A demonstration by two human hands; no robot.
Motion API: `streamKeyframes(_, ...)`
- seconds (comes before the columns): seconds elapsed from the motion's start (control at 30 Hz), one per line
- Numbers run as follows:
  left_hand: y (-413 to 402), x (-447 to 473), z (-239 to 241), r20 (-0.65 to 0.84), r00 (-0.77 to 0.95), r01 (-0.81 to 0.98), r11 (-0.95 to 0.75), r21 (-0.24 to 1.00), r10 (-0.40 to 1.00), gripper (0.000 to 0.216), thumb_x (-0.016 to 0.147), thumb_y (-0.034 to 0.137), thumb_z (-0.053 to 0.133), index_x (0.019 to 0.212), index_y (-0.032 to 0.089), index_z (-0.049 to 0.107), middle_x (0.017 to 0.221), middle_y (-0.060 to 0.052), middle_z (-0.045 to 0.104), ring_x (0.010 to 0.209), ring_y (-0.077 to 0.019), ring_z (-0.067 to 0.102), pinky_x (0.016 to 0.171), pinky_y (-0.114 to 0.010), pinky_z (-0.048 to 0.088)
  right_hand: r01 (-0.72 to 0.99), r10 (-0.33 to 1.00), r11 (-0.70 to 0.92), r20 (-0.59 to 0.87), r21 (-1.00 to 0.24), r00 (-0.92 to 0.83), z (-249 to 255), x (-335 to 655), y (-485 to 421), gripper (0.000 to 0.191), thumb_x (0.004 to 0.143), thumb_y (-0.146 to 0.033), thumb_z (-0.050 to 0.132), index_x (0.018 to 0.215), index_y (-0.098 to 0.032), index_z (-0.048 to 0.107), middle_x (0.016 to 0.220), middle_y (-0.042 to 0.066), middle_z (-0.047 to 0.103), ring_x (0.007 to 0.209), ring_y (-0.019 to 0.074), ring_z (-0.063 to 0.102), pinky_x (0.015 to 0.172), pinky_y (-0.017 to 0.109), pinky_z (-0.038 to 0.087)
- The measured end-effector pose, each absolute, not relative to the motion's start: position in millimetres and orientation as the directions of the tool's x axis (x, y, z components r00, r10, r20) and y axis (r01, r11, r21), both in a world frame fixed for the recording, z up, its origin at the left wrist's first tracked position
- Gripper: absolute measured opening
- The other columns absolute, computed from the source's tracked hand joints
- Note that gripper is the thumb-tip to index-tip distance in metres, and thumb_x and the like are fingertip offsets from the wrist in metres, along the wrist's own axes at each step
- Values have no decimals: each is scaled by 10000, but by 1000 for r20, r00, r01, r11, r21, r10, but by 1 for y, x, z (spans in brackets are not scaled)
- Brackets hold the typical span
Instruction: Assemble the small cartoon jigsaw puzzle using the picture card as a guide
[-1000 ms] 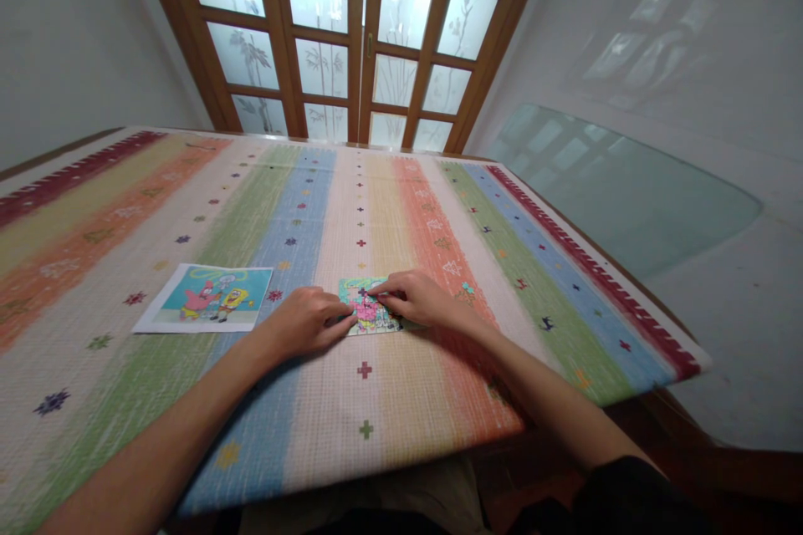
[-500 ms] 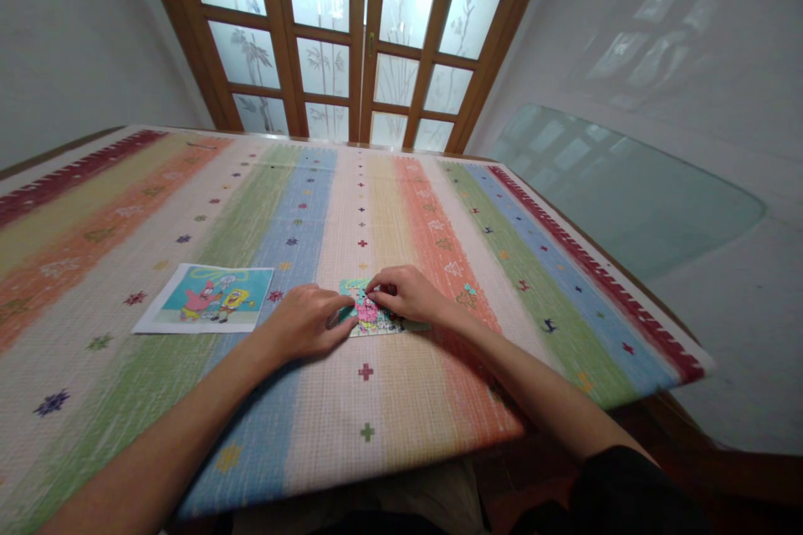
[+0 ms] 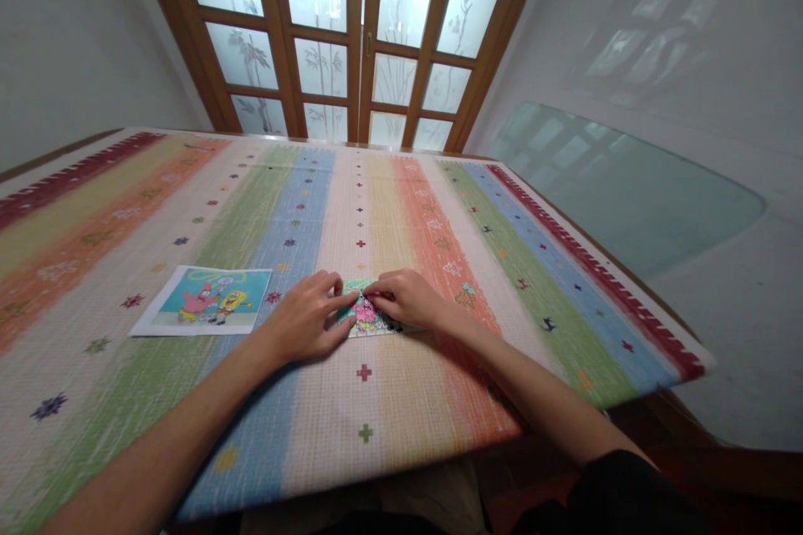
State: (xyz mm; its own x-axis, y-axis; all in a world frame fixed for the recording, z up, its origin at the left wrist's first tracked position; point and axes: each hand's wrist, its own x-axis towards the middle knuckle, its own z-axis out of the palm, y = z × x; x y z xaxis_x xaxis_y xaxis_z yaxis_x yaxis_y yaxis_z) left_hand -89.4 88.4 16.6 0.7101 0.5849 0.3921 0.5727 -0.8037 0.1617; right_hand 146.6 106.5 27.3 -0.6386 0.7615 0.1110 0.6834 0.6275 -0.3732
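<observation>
A small jigsaw puzzle [image 3: 365,316] with a pink figure on a teal ground lies flat on the cloth in front of me, partly covered by both hands. My left hand [image 3: 314,313] rests at its left side, fingers apart, with the index fingertip on the puzzle and the thumb at its left edge. From the right, my right hand [image 3: 405,298] reaches over the puzzle, thumb and index finger pinched together near its upper middle. Whatever is between those fingertips is too small to make out. The puzzle's right part is hidden under the right hand.
A printed cartoon picture [image 3: 213,301] on white paper lies left of my left hand. A small teal piece [image 3: 468,289] is on the cloth to the right. The striped tablecloth [image 3: 364,401] covers the table, whose near edge is close to me. Wooden glazed doors [image 3: 357,42] stand behind.
My left index finger has moved up and right over the puzzle, towards the right fingertips. The right hand has shifted very slightly and stays pinched at the puzzle.
</observation>
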Motion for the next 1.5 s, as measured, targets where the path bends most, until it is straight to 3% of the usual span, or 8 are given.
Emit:
streamKeyframes(0.4,88,-88,17,411,697,572,-802,173,587,298,987,368,526,1098,183,730,942,-92,596,857,-252,560,784,-402,487,695,736,658,55,-290,-674,33,142,102,219,924,-166,571,917,-195,788,834,66,756,694,153,601,652,284,349)
streamKeyframes(0.63,88,-87,18,397,700,569,-800,192,593,305,997,357,504,1104,173,722,1026,-119,626,946,-277,577,858,-447,510,693,709,693,18,-198,-704,35,145,101,279,906,-162,563,1073,-205,782,856,73,768,688,174,611,615,291,333)
streamKeyframes(0.8,89,-88,15,374,712,557,-802,216,595,296,1006,351,506,1179,194,688,1259,-119,657,1109,-296,573,975,-489,486,737,780,613,69,-284,-622,41,173,112,318,891,-155,606,1156,-217,770,973,89,775,807,198,655,716,298,428)
streamKeyframes(0.9,89,-89,12,364,719,553,-804,217,592,298,1009,352,503,1196,193,672,1321,-105,661,1150,-301,574,990,-499,478,802,854,507,56,-316,-518,50,206,116,293,911,-174,601,1149,-180,772,912,98,767,756,195,650,715,309,453)
streamKeyframes(1.07,90,-89,9,349,725,560,-803,202,593,319,1013,357,494,1223,180,656,1335,-112,668,1165,-311,581,997,-519,472,830,880,430,-41,-355,-474,64,276,111,318,980,-326,558,1178,-189,765,941,105,766,752,195,652,713,316,472)
streamKeyframes(1.27,91,-90,13,344,728,551,-805,221,593,326,1010,358,482,1244,189,634,1312,-102,685,1146,-304,590,992,-503,470,849,909,321,-115,-419,-400,54,326,96,348,935,-373,619,1205,-207,761,937,96,740,689,175,629,684,307,491)
streamKeyframes(1.5,91,-90,13,354,720,549,-802,234,597,345,1009,357,482,1291,181,574,1277,-114,691,1106,-303,595,960,-495,478,834,925,340,-7,-435,-381,36,320,91,262,949,-313,611,1127,-225,782,930,87,712,692,161,611,693,293,487)
